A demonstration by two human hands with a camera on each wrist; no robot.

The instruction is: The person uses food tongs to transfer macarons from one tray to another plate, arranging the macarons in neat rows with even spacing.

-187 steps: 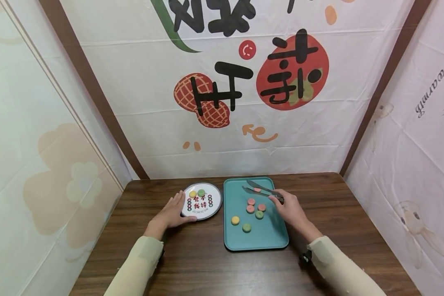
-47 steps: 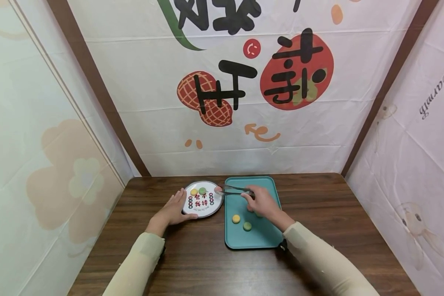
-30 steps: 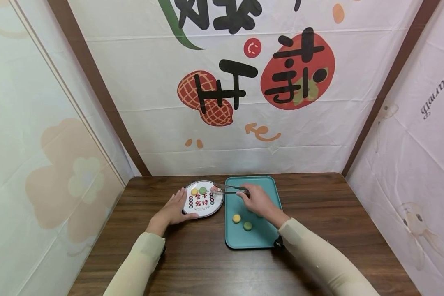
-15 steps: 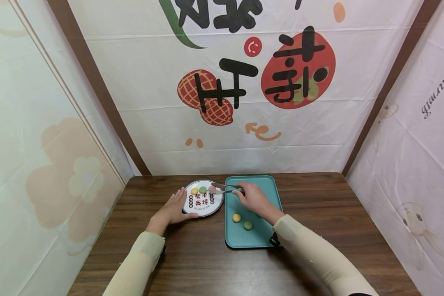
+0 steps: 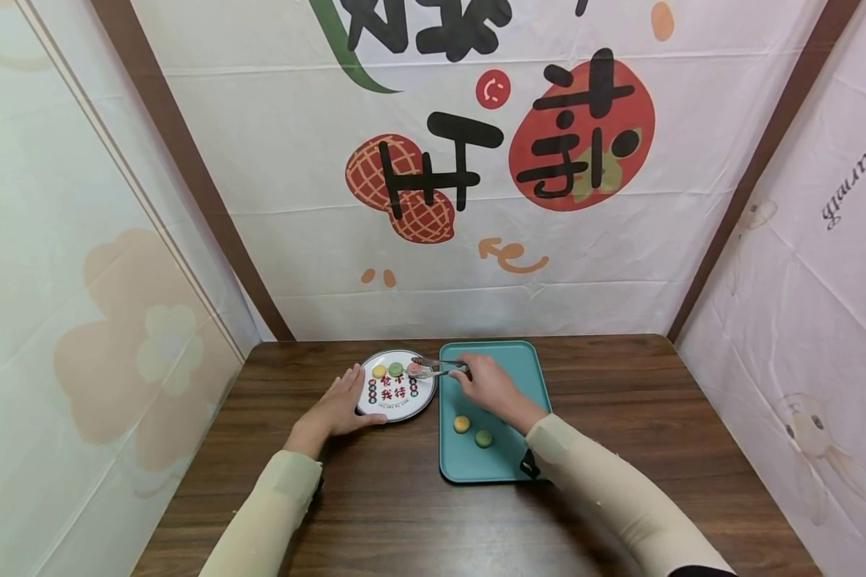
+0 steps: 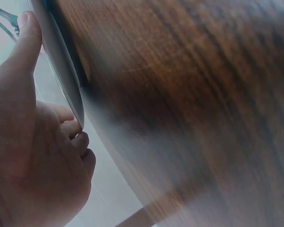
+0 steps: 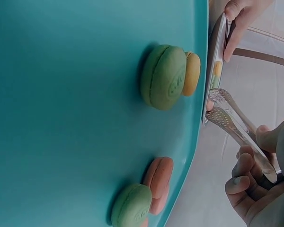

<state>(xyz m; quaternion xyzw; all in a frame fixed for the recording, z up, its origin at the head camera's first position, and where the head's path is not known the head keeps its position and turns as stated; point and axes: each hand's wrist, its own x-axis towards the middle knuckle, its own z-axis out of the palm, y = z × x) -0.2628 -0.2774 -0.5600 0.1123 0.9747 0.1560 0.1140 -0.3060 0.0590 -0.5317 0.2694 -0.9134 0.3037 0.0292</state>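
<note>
My right hand (image 5: 487, 385) holds metal tongs (image 7: 239, 132) with perforated ends, reaching left from over the teal tray. The tong tips are over the right part of the white plate (image 5: 397, 407), at a pink macaron (image 5: 414, 368). A yellow macaron (image 5: 379, 372) and a green macaron (image 5: 395, 369) sit beside it in a row. My left hand (image 5: 337, 407) rests against the plate's left rim, fingers straight and thumb (image 6: 28, 40) spread along the near edge. In the right wrist view, the tong ends stand slightly apart and partly cover the pink macaron.
The teal tray (image 5: 455, 461) holds a yellow macaron (image 5: 462, 424) and a green macaron (image 5: 483, 438). Pink macarons (image 7: 158, 177) and another green macaron (image 7: 131, 205) show in the right wrist view, hidden by my right hand in the head view. Printed cloth walls surround the wooden table (image 5: 375, 497).
The tongs have carried a pink macaron from the tray's far end left onto the plate, beside the green one. My left hand has stayed at the plate's rim.
</note>
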